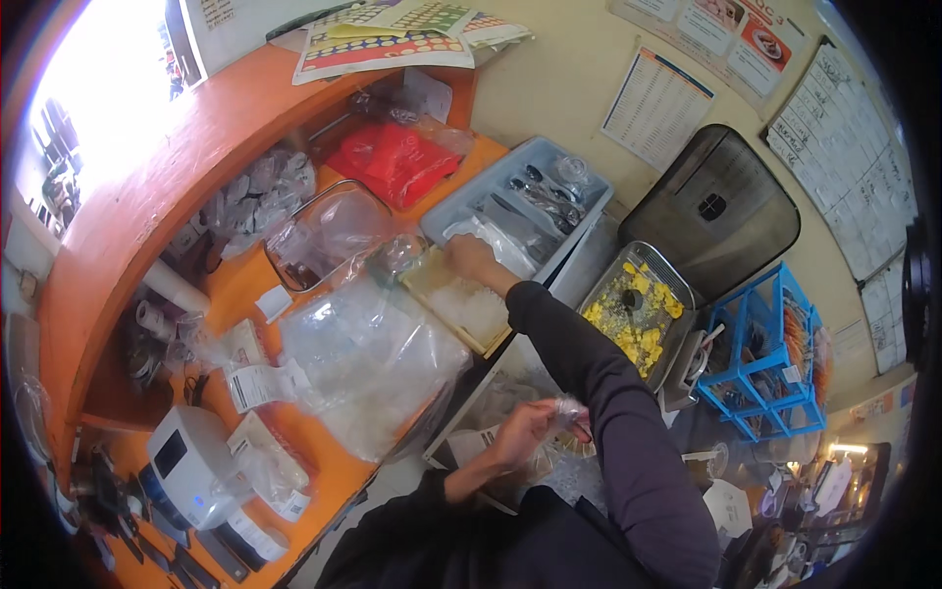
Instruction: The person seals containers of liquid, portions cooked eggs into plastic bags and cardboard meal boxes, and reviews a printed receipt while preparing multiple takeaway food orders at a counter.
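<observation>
My left hand (513, 436) is low in front of my body, its fingers closed on a crumpled piece of clear plastic (570, 409). Part of that plastic is hidden by my right sleeve. My right hand (471, 258) reaches forward over a shallow yellowish tray (477, 344) that holds white, translucent material. Its fingers point down into the far end of the tray, and whether they grip anything is hidden. Close to the left of the tray lies a large clear plastic bag (368, 353). Just beyond my right hand is a grey-blue cutlery tray (600, 193) with spoons and clear plastic packets.
An orange counter (331, 471) carries a white label printer (193, 460), a wire basket (294, 283) and red plastic bags (397, 162). To the right stand a metal strainer tray (589, 294) with yellow pieces, a dark mesh lid (710, 213) and a blue rack (765, 357).
</observation>
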{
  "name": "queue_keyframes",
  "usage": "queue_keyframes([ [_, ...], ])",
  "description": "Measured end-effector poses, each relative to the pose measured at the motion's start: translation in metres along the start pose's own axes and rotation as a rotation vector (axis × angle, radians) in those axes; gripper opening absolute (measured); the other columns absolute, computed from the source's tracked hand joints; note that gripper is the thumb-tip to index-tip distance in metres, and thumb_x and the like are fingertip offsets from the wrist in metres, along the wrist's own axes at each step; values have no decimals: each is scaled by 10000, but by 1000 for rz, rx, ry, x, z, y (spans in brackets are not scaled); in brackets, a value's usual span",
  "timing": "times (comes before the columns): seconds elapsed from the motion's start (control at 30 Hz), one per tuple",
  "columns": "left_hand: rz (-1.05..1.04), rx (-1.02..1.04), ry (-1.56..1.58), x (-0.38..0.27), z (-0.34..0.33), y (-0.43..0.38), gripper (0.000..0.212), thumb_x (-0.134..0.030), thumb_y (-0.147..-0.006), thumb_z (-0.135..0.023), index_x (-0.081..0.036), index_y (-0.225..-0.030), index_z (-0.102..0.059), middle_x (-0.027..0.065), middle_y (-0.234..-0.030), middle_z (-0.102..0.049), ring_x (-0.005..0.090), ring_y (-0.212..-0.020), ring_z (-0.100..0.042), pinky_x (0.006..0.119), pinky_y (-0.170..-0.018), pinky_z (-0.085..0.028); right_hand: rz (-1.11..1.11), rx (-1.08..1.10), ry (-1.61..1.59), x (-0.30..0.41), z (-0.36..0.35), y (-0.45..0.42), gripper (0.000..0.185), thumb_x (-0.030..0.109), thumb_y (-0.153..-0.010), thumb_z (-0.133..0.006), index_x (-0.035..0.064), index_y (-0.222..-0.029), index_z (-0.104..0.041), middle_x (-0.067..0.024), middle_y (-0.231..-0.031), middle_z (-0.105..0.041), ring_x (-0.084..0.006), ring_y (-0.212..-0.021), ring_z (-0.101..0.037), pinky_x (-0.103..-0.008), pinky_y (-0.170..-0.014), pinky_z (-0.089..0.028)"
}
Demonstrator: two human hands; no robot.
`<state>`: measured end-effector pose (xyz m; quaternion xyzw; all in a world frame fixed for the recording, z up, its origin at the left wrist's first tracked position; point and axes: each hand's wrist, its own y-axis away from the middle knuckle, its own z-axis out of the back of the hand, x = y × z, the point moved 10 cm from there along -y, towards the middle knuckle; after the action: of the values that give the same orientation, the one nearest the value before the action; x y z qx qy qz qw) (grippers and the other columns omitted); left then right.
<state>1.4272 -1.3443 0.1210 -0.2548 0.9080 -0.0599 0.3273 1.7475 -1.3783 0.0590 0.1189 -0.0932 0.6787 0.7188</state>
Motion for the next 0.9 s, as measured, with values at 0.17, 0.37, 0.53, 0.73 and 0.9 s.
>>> queue_keyframes([
  [0.17,181,65,-228,-3,-1,-9,393,-46,-948,-346,120,-1267,-502,164,-1328,-544,245,-1123,-598,348,-1025,-397,369,-81,-412,20,80,35,201,149,-792,-680,-22,-896,-656,-186,-930,-693,-283,-821,-701,-353,-694,-569],
  [0.37,119,-81,-401,2,22,-28,293,26,-943,-450,71,-1190,-601,124,-1188,-644,158,-1009,-626,284,-897,-474,64,-138,-1147,-29,168,146,91,60,-880,-637,-7,-925,-595,-104,-889,-689,-176,-848,-696,-280,-666,-587],
  [0.53,91,-420,-537,3,45,-29,159,-38,-901,-593,69,-917,-710,184,-1163,-647,128,-812,-650,260,-662,-545,-93,-645,-1250,-92,207,325,133,84,-900,-645,6,-987,-582,-120,-942,-685,-191,-848,-692,-274,-668,-580],
  [0.73,3,-345,-551,0,30,-26,179,-98,-893,-641,71,-916,-693,216,-1196,-626,149,-760,-664,273,-656,-545,-232,-866,-1313,-105,148,427,100,30,-907,-622,-19,-985,-584,-111,-901,-678,-172,-836,-685,-271,-685,-581],
  [0.9,121,-214,-1089,-17,49,-23,137,-75,-867,-628,34,-900,-704,188,-1008,-703,178,-747,-675,307,-667,-543,-97,-770,-1498,-65,118,396,95,15,-903,-624,-34,-978,-593,-112,-908,-682,-151,-819,-681,-254,-714,-572],
])
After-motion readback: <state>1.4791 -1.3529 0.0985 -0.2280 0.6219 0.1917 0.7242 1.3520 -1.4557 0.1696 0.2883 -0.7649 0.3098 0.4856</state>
